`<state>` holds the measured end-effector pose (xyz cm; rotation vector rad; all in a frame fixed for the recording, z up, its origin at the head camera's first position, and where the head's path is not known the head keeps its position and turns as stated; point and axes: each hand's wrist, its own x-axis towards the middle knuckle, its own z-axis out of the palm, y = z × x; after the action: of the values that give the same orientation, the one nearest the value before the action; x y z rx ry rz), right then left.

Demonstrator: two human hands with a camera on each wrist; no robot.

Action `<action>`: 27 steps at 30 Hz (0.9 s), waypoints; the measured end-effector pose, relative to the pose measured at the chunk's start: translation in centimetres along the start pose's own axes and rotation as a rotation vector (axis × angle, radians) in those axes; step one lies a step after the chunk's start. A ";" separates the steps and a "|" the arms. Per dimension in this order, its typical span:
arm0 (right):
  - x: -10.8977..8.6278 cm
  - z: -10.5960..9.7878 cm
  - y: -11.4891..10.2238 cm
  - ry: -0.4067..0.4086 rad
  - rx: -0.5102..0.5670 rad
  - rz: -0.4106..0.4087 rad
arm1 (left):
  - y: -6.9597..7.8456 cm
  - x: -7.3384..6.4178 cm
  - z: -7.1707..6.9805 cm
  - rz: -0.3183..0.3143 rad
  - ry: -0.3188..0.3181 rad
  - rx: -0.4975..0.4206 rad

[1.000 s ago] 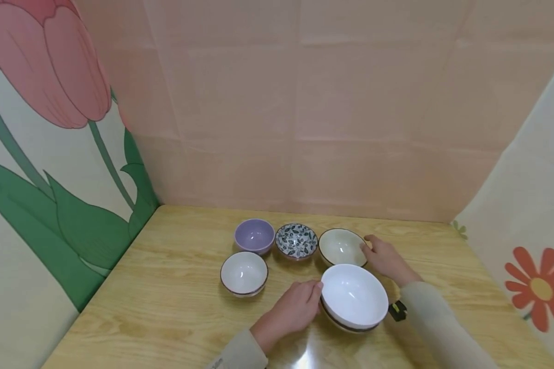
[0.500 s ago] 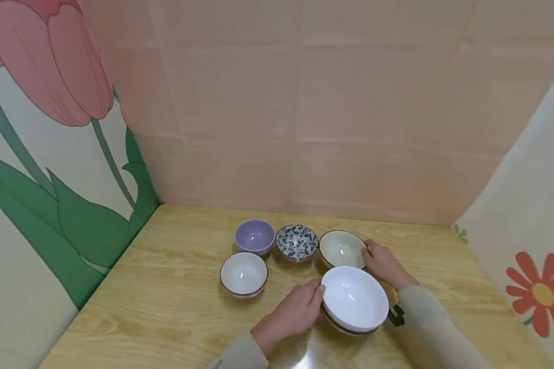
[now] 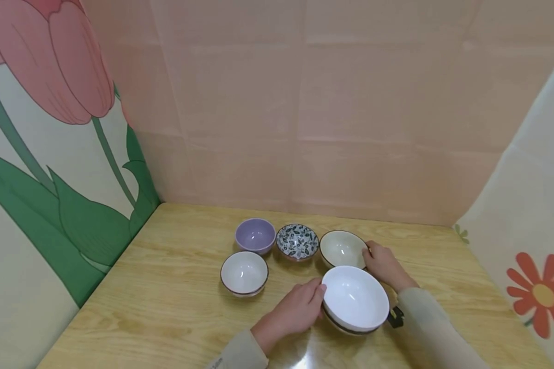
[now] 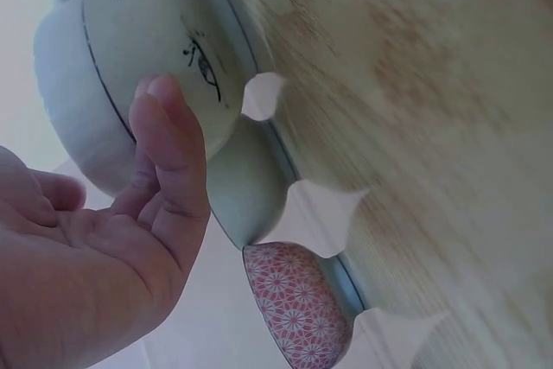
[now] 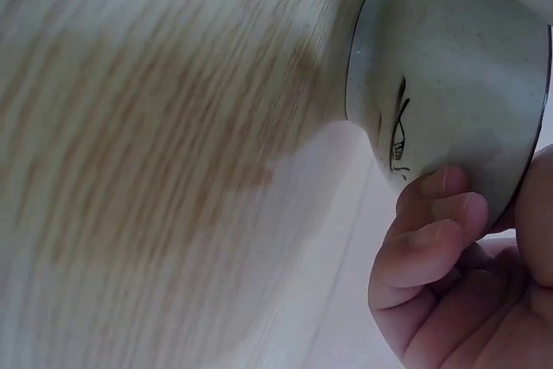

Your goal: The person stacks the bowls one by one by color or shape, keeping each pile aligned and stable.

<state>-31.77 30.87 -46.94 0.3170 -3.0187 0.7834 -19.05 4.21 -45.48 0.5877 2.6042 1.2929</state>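
A plain white bowl (image 3: pixel 355 297) sits nested in a cream bowl (image 4: pixel 155 41) with a dark rim line. My left hand (image 3: pixel 293 307) grips this pair at its left side, fingers against the outer wall in the left wrist view. Behind it, my right hand (image 3: pixel 388 264) pinches the right rim of another cream bowl (image 3: pixel 343 249), with several fingers curled against its outside. Black drawn marks show on that bowl's wall in the right wrist view, where its foot stands on the table. The front pair partly hides this bowl in the head view.
A bowl with a blue floral inside (image 3: pixel 297 242) and a purple bowl (image 3: pixel 255 236) continue the back row leftward. In front of the purple one stands a white bowl with a brown rim (image 3: pixel 244 273). The wood-grain table (image 3: pixel 157 287) meets a pink cloth backdrop (image 3: pixel 300 113).
The fingers of my right hand have drawn in slightly at the cream bowl's rim. My left hand and the bowls stay almost where they were; the head view has shifted slightly.
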 end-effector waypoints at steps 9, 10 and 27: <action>-0.4 -0.3 -0.2 -0.009 0.027 -0.018 | -0.2 0.1 0.1 0.005 0.022 0.035; -0.4 -0.4 -0.2 -0.012 0.029 -0.019 | -0.3 0.1 0.2 0.006 0.021 0.036; -0.6 -0.3 0.2 -0.038 0.068 0.027 | -0.3 0.1 0.2 0.000 0.008 0.007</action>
<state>-31.25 31.24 -46.83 0.2963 -3.0426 0.8943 -19.21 4.21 -45.84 0.5850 2.6166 1.2890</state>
